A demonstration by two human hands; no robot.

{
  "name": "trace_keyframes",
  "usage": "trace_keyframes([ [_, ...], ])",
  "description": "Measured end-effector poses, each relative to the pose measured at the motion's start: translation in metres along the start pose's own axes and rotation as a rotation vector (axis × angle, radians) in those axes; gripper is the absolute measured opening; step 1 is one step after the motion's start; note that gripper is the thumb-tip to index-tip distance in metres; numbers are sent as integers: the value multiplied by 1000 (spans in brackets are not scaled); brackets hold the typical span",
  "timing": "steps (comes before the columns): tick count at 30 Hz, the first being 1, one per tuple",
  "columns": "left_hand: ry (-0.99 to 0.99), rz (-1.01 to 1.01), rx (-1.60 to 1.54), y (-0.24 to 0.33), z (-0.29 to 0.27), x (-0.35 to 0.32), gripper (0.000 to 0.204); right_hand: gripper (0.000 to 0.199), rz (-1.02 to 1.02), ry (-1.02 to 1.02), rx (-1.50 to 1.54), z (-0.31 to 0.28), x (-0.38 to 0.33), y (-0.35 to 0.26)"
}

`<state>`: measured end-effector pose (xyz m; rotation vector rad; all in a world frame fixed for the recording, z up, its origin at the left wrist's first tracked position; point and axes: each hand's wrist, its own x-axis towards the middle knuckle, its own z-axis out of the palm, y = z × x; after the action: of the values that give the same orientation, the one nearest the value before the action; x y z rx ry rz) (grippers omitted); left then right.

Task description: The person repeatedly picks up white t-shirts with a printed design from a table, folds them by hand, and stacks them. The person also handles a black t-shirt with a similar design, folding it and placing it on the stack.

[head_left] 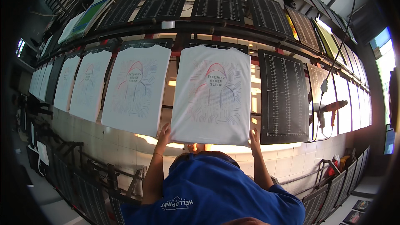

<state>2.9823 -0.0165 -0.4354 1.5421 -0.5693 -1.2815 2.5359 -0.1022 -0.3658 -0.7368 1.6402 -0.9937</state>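
A white T-shirt (187, 112) lies stretched over a flat board in front of me, its neck end away from me. Its printed design shows a red and blue hooded figure amid circuit-like lines. At the near left corner, my left hand (165, 134) is closed on the shirt's hem edge. My right hand (253, 136) grips the opposite near corner the same way. The fingertips of both hands are partly hidden at the shirt's edges. Left of it, another white T-shirt (110, 108) with the same print covers its own board.
Immediately right stands a bare black board (285, 100) with white ruler marks. Beyond it an orange-brown heat gun (333, 106) hangs by a black cable (339, 50). More shirt-covered boards run left. A far row of black boards (216, 4) stands behind a dark rail (196, 28).
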Motion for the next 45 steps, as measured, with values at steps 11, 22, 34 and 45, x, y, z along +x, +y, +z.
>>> trace_keyframes([
  [11,-197,-309,-277,67,-23,-46,46,34,430,-518,80,-78,18,19],
  [22,-414,664,-633,470,57,63,29,34,-755,-312,759,45,72,-428],
  [34,-131,836,-382,592,-193,-20,33,30,-1379,648,-376,300,-197,-438],
  [45,-113,765,-435,615,-348,166,25,33,-637,-419,429,444,-87,-443],
])
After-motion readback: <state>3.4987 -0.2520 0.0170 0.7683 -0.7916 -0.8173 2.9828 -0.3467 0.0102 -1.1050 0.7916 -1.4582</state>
